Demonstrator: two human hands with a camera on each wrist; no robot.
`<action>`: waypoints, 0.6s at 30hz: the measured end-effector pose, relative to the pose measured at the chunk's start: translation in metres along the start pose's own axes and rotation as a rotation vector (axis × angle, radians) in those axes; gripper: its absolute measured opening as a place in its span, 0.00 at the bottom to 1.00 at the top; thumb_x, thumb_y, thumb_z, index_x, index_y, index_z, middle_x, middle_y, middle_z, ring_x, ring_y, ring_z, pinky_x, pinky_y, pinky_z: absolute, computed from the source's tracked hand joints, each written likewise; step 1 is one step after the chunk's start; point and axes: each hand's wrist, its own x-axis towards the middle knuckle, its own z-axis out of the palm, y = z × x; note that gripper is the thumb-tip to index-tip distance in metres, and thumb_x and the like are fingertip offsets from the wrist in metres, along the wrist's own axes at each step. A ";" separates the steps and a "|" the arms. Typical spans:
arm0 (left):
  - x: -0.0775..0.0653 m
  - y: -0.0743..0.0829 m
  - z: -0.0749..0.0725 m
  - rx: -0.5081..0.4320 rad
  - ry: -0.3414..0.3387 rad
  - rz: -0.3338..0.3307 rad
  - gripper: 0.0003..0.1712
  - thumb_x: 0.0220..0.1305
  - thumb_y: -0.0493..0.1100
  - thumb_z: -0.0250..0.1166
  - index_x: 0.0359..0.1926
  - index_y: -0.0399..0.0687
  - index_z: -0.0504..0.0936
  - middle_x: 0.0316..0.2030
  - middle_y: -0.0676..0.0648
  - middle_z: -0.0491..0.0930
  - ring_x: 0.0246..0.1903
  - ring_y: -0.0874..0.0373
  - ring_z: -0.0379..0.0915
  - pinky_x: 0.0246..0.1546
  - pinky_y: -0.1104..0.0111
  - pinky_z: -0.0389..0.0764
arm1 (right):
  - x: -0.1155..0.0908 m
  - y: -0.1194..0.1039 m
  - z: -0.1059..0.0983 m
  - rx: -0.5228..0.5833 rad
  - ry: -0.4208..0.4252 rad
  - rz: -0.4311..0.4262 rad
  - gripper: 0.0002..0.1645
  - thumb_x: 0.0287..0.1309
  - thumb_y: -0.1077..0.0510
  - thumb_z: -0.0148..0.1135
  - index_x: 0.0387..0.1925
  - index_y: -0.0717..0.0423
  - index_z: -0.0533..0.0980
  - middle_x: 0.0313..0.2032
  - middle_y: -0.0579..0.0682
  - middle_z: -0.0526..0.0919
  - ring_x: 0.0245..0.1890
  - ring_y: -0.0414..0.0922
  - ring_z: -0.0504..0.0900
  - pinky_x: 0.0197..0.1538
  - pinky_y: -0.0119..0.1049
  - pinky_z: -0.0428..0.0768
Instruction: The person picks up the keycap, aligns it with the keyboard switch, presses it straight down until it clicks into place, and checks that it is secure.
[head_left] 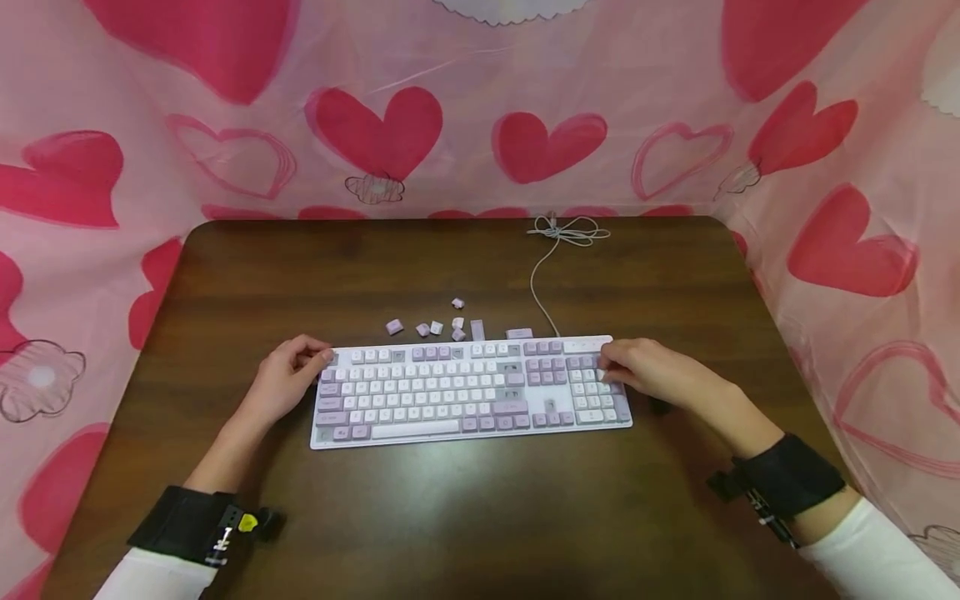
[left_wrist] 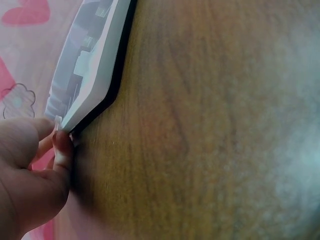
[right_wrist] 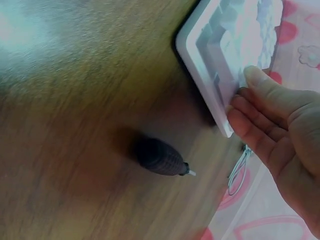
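A white and lilac keyboard lies on the wooden table, several of its key slots bare of caps. At its upper left corner is my left hand, thumb and fingers pinching the corner in the left wrist view. My right hand grips the right end, its thumb over the number-pad keys and its fingers along the side edge. Loose keycaps lie behind the keyboard, among them a lilac one, a white one and a long lilac one.
A dark bulb-shaped tool with a pale tip lies right of the keyboard, mostly hidden by my right arm in the head view. The keyboard's cable is bundled near the table's back edge. Heart-printed cloth hangs around the table.
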 end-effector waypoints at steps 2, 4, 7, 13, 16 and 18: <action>0.004 0.002 -0.003 0.004 0.010 0.016 0.22 0.71 0.53 0.55 0.50 0.39 0.79 0.36 0.40 0.75 0.33 0.50 0.67 0.29 0.66 0.72 | 0.002 0.001 -0.002 0.001 -0.003 0.017 0.08 0.50 0.63 0.71 0.32 0.56 0.79 0.28 0.45 0.79 0.27 0.39 0.73 0.31 0.36 0.78; 0.007 0.005 -0.005 0.008 0.012 0.018 0.22 0.71 0.54 0.55 0.51 0.39 0.79 0.36 0.41 0.75 0.33 0.51 0.67 0.29 0.66 0.72 | 0.003 0.001 -0.003 0.001 -0.006 0.034 0.08 0.50 0.63 0.71 0.32 0.56 0.80 0.29 0.45 0.80 0.28 0.39 0.74 0.32 0.36 0.79; 0.007 0.006 -0.007 0.012 0.009 0.013 0.22 0.71 0.53 0.55 0.51 0.39 0.79 0.36 0.41 0.74 0.33 0.50 0.66 0.29 0.65 0.72 | 0.003 0.002 -0.002 0.004 -0.003 0.045 0.08 0.50 0.62 0.71 0.33 0.56 0.80 0.30 0.46 0.81 0.28 0.39 0.75 0.32 0.36 0.80; 0.001 0.002 -0.005 0.014 0.013 -0.008 0.22 0.71 0.54 0.55 0.51 0.39 0.79 0.35 0.41 0.74 0.32 0.50 0.67 0.27 0.66 0.71 | 0.008 -0.001 0.000 -0.012 -0.019 0.024 0.08 0.49 0.63 0.72 0.32 0.56 0.80 0.28 0.45 0.79 0.27 0.40 0.74 0.32 0.37 0.78; 0.000 0.000 -0.001 0.003 0.006 -0.016 0.23 0.71 0.54 0.55 0.51 0.39 0.79 0.36 0.41 0.74 0.32 0.51 0.68 0.28 0.67 0.73 | 0.011 -0.005 -0.002 -0.037 -0.063 0.044 0.07 0.50 0.63 0.71 0.30 0.56 0.78 0.25 0.45 0.77 0.26 0.40 0.72 0.30 0.34 0.75; -0.001 0.000 0.002 -0.002 0.004 -0.022 0.23 0.70 0.54 0.55 0.51 0.40 0.79 0.37 0.41 0.74 0.33 0.51 0.68 0.28 0.67 0.74 | 0.013 -0.008 -0.003 -0.052 -0.096 0.063 0.08 0.51 0.63 0.70 0.29 0.56 0.77 0.23 0.45 0.76 0.24 0.40 0.71 0.29 0.33 0.73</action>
